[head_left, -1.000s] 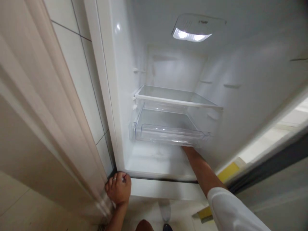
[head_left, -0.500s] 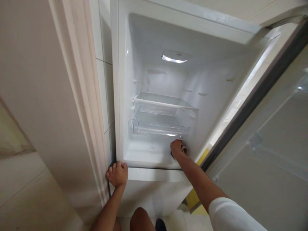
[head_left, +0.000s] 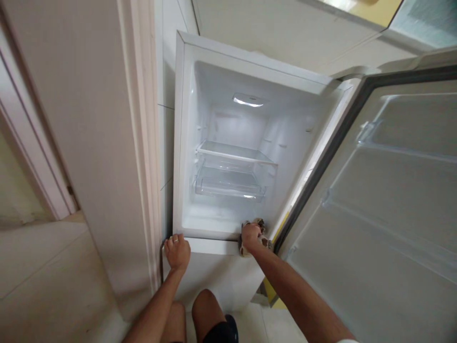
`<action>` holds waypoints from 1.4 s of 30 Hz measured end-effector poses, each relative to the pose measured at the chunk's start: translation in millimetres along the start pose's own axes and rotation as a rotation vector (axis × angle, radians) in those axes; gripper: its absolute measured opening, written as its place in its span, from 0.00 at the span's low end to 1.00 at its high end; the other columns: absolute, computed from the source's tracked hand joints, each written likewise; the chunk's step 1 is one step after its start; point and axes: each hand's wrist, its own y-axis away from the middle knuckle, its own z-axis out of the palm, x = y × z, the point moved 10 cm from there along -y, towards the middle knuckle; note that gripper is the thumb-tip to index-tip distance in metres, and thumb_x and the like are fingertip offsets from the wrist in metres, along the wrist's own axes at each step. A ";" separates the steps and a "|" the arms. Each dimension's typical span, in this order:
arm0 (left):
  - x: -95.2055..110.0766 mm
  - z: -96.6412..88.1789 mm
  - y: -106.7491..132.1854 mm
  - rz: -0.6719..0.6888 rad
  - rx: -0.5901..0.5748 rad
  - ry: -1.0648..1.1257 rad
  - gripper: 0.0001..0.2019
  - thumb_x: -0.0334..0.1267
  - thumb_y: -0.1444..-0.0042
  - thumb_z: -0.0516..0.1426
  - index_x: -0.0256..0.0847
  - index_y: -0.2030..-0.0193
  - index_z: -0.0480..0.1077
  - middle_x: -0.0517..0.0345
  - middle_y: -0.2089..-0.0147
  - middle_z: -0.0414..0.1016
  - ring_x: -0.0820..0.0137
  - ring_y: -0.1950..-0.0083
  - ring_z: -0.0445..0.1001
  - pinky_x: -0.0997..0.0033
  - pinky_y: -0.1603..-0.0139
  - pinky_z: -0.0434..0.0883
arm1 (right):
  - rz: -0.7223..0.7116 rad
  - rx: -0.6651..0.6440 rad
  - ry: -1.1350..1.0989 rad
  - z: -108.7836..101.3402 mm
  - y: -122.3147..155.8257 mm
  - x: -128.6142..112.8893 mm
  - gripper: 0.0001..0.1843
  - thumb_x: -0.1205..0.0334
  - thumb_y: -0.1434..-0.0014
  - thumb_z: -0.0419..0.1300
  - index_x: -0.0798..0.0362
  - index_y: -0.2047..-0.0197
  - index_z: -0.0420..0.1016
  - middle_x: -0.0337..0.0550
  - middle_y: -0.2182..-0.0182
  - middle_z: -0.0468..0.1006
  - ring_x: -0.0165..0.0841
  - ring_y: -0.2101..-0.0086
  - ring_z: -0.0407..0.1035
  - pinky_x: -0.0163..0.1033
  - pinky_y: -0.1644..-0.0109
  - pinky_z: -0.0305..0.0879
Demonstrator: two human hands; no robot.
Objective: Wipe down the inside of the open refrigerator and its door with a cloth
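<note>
I look into an open white fridge (head_left: 221, 62) with its light on. My left hand (head_left: 177, 251) grips the fridge's lower left front corner, fingers curled over the edge, a ring on one finger. My right hand (head_left: 251, 235) is closed on a crumpled brownish cloth (head_left: 262, 238) at the right end of the compartment's front lip. Inside are a glass shelf (head_left: 233, 152) and a clear plastic drawer (head_left: 228, 183) below it; the compartment floor (head_left: 210, 221) is bare.
The fridge door (head_left: 385, 205) stands swung open to the right, with empty door racks. A door frame (head_left: 141, 143) and wall stand close on the left. My knees (head_left: 205, 309) are under the fridge front. Pale floor tiles lie at lower left.
The view has drawn back from the fridge. My right hand has come out from under the drawer to the front lip, cloth in it. My left hand has stayed on the corner.
</note>
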 end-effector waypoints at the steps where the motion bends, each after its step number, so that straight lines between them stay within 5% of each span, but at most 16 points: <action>1: 2.1 -1.6 6.2 0.004 -0.001 0.038 0.19 0.31 0.36 0.45 0.32 0.52 0.76 0.34 0.45 0.78 0.52 0.41 0.71 0.49 0.34 0.58 | 0.014 -0.006 -0.036 -1.0 6.3 1.6 0.23 0.48 0.33 0.61 0.57 0.45 0.74 0.51 0.50 0.79 0.39 0.52 0.76 0.52 0.47 0.75; 6: 1.4 -6.9 21.0 -0.085 -0.014 0.255 0.19 0.30 0.42 0.50 0.35 0.46 0.75 0.35 0.37 0.74 0.53 0.33 0.69 0.43 0.26 0.52 | 0.022 -0.021 -0.263 -15.3 26.6 15.4 0.18 0.52 0.33 0.62 0.58 0.49 0.77 0.50 0.52 0.81 0.39 0.51 0.76 0.52 0.43 0.73; 10: 3.7 -8.0 20.7 -0.257 -0.040 0.466 0.22 0.31 0.45 0.53 0.33 0.43 0.70 0.32 0.40 0.75 0.53 0.34 0.71 0.46 0.30 0.62 | -0.011 0.057 -0.537 -37.4 45.2 23.3 0.16 0.64 0.34 0.56 0.59 0.49 0.79 0.56 0.50 0.82 0.41 0.49 0.77 0.46 0.41 0.70; 15: 48.3 -33.6 55.5 -0.320 -0.045 0.767 0.20 0.44 0.36 0.52 0.40 0.40 0.67 0.43 0.41 0.77 0.62 0.41 0.78 0.61 0.41 0.74 | -0.078 0.302 -0.924 -60.0 94.4 12.3 0.30 0.62 0.37 0.48 0.56 0.33 0.68 0.50 0.37 0.74 0.37 0.38 0.68 0.42 0.34 0.64; 18: 81.0 -71.5 92.8 -0.293 0.035 1.113 0.25 0.52 0.39 0.58 0.43 0.38 0.66 0.42 0.33 0.70 0.56 0.31 0.68 0.54 0.32 0.67 | -0.094 0.510 -1.339 -72.2 132.8 13.2 0.35 0.57 0.42 0.53 0.58 0.33 0.67 0.54 0.36 0.72 0.42 0.36 0.66 0.49 0.30 0.59; 21: 110.0 -99.7 116.4 -0.218 -0.004 1.272 0.35 0.56 0.43 0.62 0.47 0.32 0.62 0.42 0.31 0.66 0.53 0.29 0.66 0.52 0.32 0.67 | -0.133 0.607 -1.593 -89.9 165.4 15.7 0.37 0.55 0.44 0.58 0.55 0.32 0.66 0.53 0.34 0.70 0.43 0.35 0.64 0.52 0.28 0.56; 26: 107.3 -91.9 115.7 -0.400 -0.099 1.401 0.44 0.66 0.49 0.62 0.50 0.29 0.58 0.45 0.30 0.66 0.54 0.30 0.67 0.55 0.35 0.71 | -0.257 0.669 -1.683 -127.1 194.5 30.6 0.31 0.54 0.41 0.63 0.53 0.36 0.71 0.53 0.36 0.72 0.43 0.38 0.69 0.50 0.33 0.64; 32: 147.3 -92.6 112.9 -0.375 -0.334 1.698 0.49 0.65 0.57 0.66 0.53 0.28 0.59 0.47 0.36 0.75 0.51 0.37 0.75 0.52 0.38 0.75 | -0.670 0.502 -1.405 -135.4 201.3 -3.7 0.30 0.57 0.39 0.62 0.44 0.33 0.70 0.47 0.35 0.71 0.45 0.35 0.64 0.56 0.27 0.53; 37: 170.0 -134.7 100.3 -0.266 -0.287 1.628 0.53 0.52 0.65 0.74 0.51 0.29 0.61 0.49 0.39 0.78 0.54 0.39 0.77 0.58 0.37 0.74 | -0.954 0.317 -1.399 -135.9 220.3 -41.2 0.41 0.52 0.38 0.64 0.38 0.26 0.55 0.44 0.26 0.55 0.46 0.29 0.53 0.52 0.27 0.56; 40: 169.1 -161.1 81.2 -0.249 -0.178 1.537 0.45 0.49 0.62 0.73 0.45 0.35 0.68 0.50 0.45 0.81 0.55 0.45 0.80 0.62 0.43 0.77 | -0.973 0.251 -1.416 -143.0 223.8 -48.5 0.60 0.50 0.49 0.73 0.43 0.22 0.42 0.49 0.24 0.48 0.49 0.27 0.45 0.57 0.25 0.48; 42: 169.2 -175.2 66.7 -0.256 -0.129 1.512 0.40 0.47 0.61 0.73 0.42 0.39 0.71 0.51 0.51 0.83 0.57 0.50 0.82 0.64 0.49 0.79 | -0.954 0.170 -1.457 -149.6 220.7 -50.5 0.64 0.52 0.46 0.72 0.43 0.22 0.31 0.51 0.24 0.47 0.47 0.27 0.46 0.58 0.26 0.49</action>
